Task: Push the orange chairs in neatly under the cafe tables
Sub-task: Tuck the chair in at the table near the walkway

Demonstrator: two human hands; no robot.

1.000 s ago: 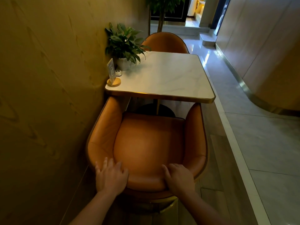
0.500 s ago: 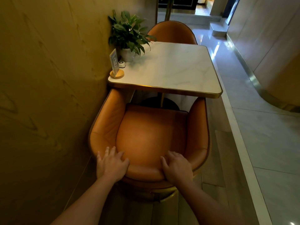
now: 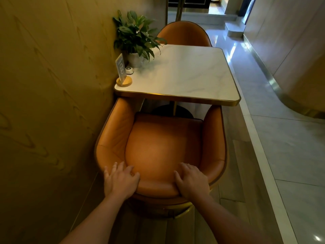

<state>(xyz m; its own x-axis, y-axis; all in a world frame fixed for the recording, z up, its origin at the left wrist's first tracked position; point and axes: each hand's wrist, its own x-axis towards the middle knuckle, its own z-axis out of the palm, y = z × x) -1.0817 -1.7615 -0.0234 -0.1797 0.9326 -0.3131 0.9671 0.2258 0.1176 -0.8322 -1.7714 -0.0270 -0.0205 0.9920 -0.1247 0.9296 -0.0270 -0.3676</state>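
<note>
Two-handed pressing: left hand (image 3: 120,182) and right hand (image 3: 192,184), fingers spread flat, gripping nothing, on orange chair (image 3: 163,152) backrest. Sits farther ahead than before, armrest tips beneath table (image 3: 184,74) edge; almost tucked.

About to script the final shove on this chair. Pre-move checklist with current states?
1. Left hand flat on the backrest of the near chair: ok.
2. Right hand flat on the backrest: ok.
3. Near chair tucked under the table: not ok, most of its seat shows in front of the rim.
4. Armrests clear below the table rim: cannot tell.
5. Gap between chair and wall: cannot tell, they look close.
6. Sign holder upright on the table corner: ok.
</note>
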